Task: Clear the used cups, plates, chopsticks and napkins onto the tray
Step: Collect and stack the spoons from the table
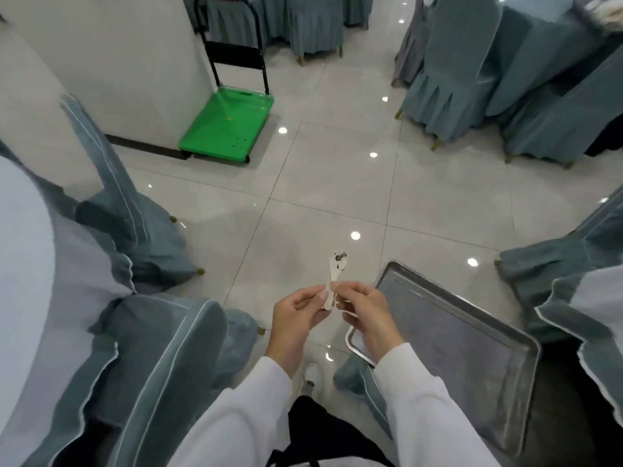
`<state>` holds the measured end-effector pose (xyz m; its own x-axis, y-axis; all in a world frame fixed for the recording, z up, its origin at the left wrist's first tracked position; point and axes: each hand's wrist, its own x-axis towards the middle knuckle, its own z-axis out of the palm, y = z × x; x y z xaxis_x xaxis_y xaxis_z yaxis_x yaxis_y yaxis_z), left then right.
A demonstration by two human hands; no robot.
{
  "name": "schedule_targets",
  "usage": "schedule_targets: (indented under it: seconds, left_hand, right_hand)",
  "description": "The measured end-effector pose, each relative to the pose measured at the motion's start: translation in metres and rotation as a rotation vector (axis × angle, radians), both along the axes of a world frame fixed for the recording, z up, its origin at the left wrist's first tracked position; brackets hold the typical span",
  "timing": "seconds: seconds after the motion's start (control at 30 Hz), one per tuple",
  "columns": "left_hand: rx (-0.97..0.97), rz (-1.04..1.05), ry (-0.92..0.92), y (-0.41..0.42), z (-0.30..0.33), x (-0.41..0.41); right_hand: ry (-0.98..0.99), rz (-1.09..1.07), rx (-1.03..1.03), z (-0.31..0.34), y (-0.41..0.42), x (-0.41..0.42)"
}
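The tray [472, 335], a bare metal one, sits to the right on what looks like a covered chair seat, its near corner hidden under the right hand [365, 313]. Nothing lies on it that I can make out. Both hands meet just left of it over the floor [337, 170], pinching the handle of a white spoon [332, 281] with a dark smear in its bowl. The left hand [298, 315] has curled fingers round the handle; the right's fingers close on its lower end, perhaps with a thin white strip, too blurred to name. Held bowl-up, I'd guess to keep residue off the sleeves. A green trolley [226, 126] stands far left; the tabletop [23, 264] is cut off at the left edge.
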<state>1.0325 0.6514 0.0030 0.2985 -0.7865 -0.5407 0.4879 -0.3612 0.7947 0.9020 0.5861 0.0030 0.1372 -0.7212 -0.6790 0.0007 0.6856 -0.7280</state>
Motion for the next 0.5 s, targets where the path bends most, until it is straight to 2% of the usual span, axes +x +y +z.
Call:
schedule_targets:
  seconds: [0.1,0.23,0.43,0.5]
  left_hand:
    - [0.007,-0.051,0.126,-0.043,0.002,0.008]
    - [0.063,-0.173,0.323,-0.087,0.002,0.005]
    - [0.162,-0.388,0.352,-0.144,-0.006,-0.006]
    - [0.161,-0.476,0.306,-0.165,-0.010,-0.011]
  right_hand:
    - [-0.020,-0.065,0.007,0.001,-0.032,0.004]
    - [-0.149,-0.200,0.037,0.000,-0.056,-0.004]
    - [-0.244,-0.381,0.051,-0.006,-0.082,-0.023]
    - [-0.233,-0.451,0.045,-0.010,-0.095,-0.028]
